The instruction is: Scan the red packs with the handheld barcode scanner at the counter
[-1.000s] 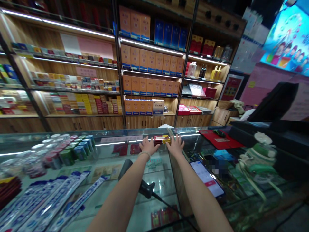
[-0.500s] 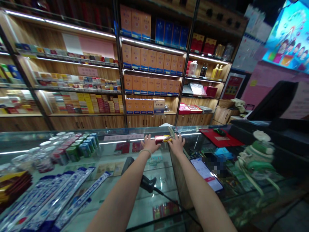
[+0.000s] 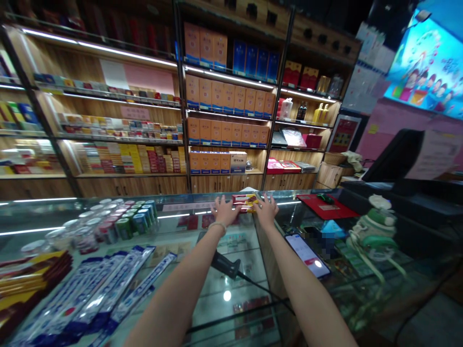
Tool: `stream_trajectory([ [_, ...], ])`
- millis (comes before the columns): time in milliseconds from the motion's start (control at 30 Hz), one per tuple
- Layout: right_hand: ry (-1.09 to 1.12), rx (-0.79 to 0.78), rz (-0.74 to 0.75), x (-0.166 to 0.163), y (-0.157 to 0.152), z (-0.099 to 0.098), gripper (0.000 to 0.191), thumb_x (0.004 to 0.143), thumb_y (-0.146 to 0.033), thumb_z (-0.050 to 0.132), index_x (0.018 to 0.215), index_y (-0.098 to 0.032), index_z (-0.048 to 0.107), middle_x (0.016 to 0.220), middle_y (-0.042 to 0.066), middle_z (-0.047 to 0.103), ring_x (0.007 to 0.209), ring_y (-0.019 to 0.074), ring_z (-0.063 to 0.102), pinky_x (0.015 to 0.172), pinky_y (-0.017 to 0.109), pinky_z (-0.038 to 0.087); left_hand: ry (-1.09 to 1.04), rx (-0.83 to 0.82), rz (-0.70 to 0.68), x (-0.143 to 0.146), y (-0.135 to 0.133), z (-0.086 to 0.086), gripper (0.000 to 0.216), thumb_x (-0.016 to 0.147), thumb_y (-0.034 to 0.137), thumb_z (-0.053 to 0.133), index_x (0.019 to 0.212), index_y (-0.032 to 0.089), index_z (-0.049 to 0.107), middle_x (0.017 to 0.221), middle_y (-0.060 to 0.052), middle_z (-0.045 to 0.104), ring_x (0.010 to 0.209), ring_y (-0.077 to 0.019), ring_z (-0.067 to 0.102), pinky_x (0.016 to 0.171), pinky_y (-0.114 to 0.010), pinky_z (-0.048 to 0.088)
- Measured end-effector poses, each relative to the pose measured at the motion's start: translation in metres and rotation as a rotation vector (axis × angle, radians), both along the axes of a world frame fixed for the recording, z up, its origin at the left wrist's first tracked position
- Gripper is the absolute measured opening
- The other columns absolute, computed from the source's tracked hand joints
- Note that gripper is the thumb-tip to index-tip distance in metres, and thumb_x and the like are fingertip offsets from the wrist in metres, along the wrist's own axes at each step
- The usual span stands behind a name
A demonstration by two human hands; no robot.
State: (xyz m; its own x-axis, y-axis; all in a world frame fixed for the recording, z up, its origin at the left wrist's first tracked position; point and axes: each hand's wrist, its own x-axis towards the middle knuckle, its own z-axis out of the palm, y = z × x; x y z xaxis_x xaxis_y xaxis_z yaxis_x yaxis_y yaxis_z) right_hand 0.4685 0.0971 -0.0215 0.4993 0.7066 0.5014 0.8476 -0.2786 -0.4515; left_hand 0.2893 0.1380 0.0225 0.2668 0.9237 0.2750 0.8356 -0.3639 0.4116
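Note:
At the far edge of the glass counter, my left hand has its fingers spread, with the thumb against the left end of a red and yellow snack packet. My right hand is at the right end of that packet, fingers likewise apart. A second red packet lies just behind the first, and the two look almost parallel. Which fingertips touch the packets is partly hidden. Under my left forearm lies a black handheld scanner with a cable.
Blue and white long packets, yellow-brown packets and several lidded jars occupy the left counter. On the right are a phone, a red mat and a green bottle. Stocked shelves stand behind.
Two red packets now show between my hands, where one showed before. Both hands keep nearly the same place. My view has shifted slightly, and the left-side goods appear further right.

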Motion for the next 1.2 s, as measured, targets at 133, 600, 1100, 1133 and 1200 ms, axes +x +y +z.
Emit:
stream_trajectory([
  [133,-0.025,0.111,0.001,-0.026,-0.004,0.017,0.041,0.103,-0.044,0.046,0.130,-0.030,0.072,0.167,0.006,0.042,0.155,0.0294,0.025,0.119,0.057,0.024,-0.074,0.103,0.064,-0.023,-0.009,0.018,0.048,0.099,0.057,0.048,0.130,0.032,0.074,0.170,-0.010,0.035,0.159,-0.0388,0.021,0.120,-0.073,0.021],
  [600,0.001,0.357,0.103,-0.118,-0.016,0.044,0.042,0.104,-0.043,0.045,0.130,-0.026,0.073,0.167,0.009,0.040,0.157,0.0266,0.026,0.122,0.055,0.024,-0.206,0.334,0.201,-0.114,-0.037,0.038,0.040,0.097,0.047,0.058,0.131,0.029,0.073,0.172,-0.007,0.032,0.159,-0.0364,0.020,0.124,-0.068,0.021],
  [1100,0.162,0.393,0.193,-0.153,-0.018,0.013,0.041,0.100,-0.043,0.050,0.128,-0.023,0.073,0.165,0.012,0.044,0.154,0.0288,0.033,0.122,0.055,0.028,-0.280,0.474,0.198,-0.149,-0.045,0.010,0.035,0.097,0.039,0.059,0.128,0.030,0.074,0.171,-0.005,0.034,0.159,-0.0334,0.024,0.126,-0.064,0.020],
  [1133,0.210,0.407,0.217,-0.153,-0.019,0.013,0.041,0.100,-0.044,0.051,0.127,-0.022,0.073,0.164,0.012,0.045,0.154,0.0286,0.033,0.123,0.054,0.028,-0.289,0.484,0.191,-0.150,-0.044,0.008,0.035,0.097,0.039,0.060,0.127,0.030,0.074,0.170,-0.006,0.034,0.159,-0.0337,0.025,0.126,-0.063,0.020],
  [1200,0.338,0.464,0.281,-0.152,-0.020,0.013,0.042,0.098,-0.048,0.055,0.123,-0.022,0.075,0.161,0.013,0.050,0.154,0.0287,0.034,0.124,0.053,0.027,-0.313,0.512,0.180,-0.152,-0.042,0.003,0.034,0.095,0.036,0.062,0.125,0.028,0.075,0.169,-0.008,0.037,0.158,-0.0354,0.026,0.125,-0.064,0.020],
])
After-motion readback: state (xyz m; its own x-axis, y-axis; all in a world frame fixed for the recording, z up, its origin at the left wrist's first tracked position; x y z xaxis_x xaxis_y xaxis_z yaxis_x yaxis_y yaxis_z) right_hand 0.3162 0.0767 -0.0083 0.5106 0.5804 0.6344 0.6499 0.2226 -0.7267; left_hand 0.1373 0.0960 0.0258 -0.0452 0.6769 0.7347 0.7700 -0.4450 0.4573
